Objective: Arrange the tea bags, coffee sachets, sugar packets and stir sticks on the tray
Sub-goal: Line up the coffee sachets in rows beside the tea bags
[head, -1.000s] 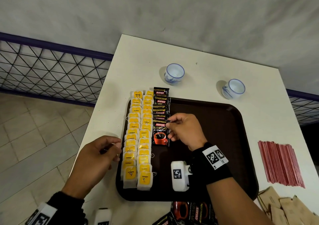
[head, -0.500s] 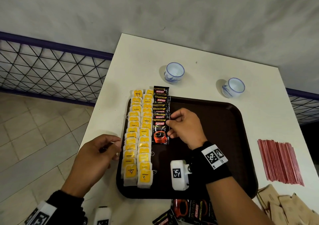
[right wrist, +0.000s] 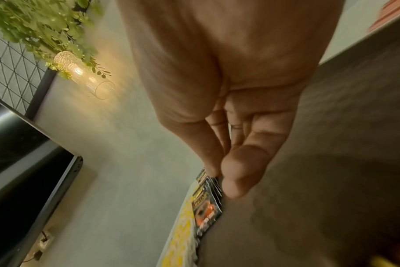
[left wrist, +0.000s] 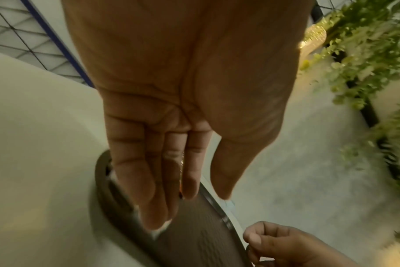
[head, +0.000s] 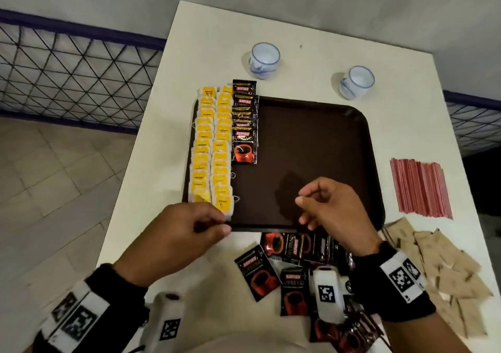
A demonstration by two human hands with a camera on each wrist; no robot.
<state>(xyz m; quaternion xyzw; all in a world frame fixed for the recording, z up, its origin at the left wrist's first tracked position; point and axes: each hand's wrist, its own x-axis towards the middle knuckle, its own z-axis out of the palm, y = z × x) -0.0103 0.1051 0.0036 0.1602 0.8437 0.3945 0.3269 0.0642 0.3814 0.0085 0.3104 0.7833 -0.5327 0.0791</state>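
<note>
Two hands, left hand point(head: 173, 233) and right hand point(head: 334, 211), hover at the tray point(head: 311, 136) near edge, fingers loosely curled, grasping nothing. Next coffee sachet point(head: 256, 272), judged best taken singly from the counter point(head: 217, 41) below the tray, should overlap the coffee row point(head: 244, 125) squarely.

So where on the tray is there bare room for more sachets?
The tray is bare from the coffee sachets to its right rim, and in front of that column. The left side is crowded with tea bags. The right hand hovers over the near part.
</note>
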